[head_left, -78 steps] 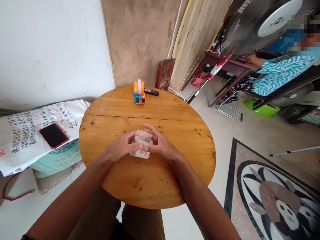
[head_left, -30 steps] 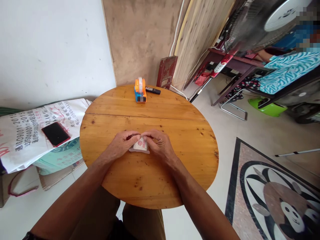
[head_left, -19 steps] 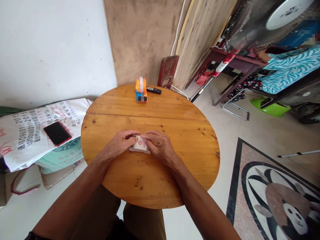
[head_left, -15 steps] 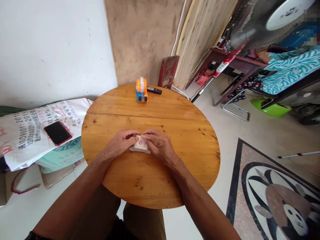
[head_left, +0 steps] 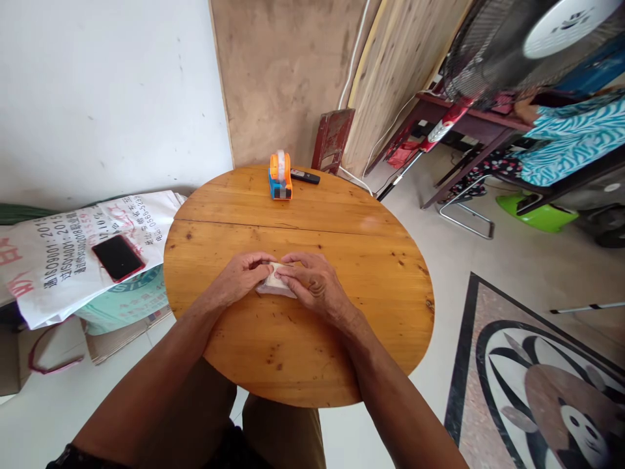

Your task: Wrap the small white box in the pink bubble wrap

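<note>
A small white packet [head_left: 276, 287] lies low over the middle of the round wooden table [head_left: 273, 352], between my two hands. My left hand [head_left: 247, 272] grips its left side, the thumb pressed on its upper face and the fingers curled behind. At its right end, my right hand [head_left: 312, 279] holds it with the thumb and bent fingers laid across the top. The fingers cover much of the packet, so I cannot make out any print on it.
An orange and blue tape dispenser [head_left: 280, 176] and a black remote-like object [head_left: 305, 176] sit at the table's far edge. A phone [head_left: 118, 258] lies on white sacks at left. A fan [head_left: 493, 58] stands at right, near a seated person in a patterned top [head_left: 576, 140].
My right thumb and fingers have moved further over the packet, hiding the red print seen before. The whole view has shifted slightly.
</note>
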### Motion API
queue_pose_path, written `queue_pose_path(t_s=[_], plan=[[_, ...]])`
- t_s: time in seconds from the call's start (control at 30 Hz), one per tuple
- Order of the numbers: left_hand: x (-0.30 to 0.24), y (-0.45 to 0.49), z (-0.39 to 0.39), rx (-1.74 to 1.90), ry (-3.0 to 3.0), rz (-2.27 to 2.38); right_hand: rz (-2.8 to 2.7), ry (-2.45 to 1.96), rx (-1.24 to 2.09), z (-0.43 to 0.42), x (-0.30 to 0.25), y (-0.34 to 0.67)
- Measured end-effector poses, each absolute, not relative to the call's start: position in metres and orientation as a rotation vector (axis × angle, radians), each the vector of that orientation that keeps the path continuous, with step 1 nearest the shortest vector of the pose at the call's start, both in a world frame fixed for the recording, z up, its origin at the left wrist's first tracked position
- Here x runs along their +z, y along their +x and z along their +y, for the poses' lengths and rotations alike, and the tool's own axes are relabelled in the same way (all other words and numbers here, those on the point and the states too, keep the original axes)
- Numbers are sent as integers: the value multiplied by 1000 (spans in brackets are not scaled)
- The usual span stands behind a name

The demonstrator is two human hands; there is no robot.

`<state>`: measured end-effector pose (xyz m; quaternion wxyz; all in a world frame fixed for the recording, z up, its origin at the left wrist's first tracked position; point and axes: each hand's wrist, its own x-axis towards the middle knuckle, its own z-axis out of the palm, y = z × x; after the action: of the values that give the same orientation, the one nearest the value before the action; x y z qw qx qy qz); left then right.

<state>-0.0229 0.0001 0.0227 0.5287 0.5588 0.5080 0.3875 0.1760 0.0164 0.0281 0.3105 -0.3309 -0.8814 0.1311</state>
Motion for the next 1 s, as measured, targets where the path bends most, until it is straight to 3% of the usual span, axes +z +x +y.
queue_pose_path(t_s=[0.27, 0.6, 1.0], plan=[[13, -24, 2, 949, 1324, 1210, -2057, -902, 752, 20, 40, 189], [15, -24, 0, 942, 1309, 1195, -2033, -972, 936, 15, 41, 186], [17, -21, -2, 1076, 1346, 1352, -2110, -878, 700, 22, 42, 189]])
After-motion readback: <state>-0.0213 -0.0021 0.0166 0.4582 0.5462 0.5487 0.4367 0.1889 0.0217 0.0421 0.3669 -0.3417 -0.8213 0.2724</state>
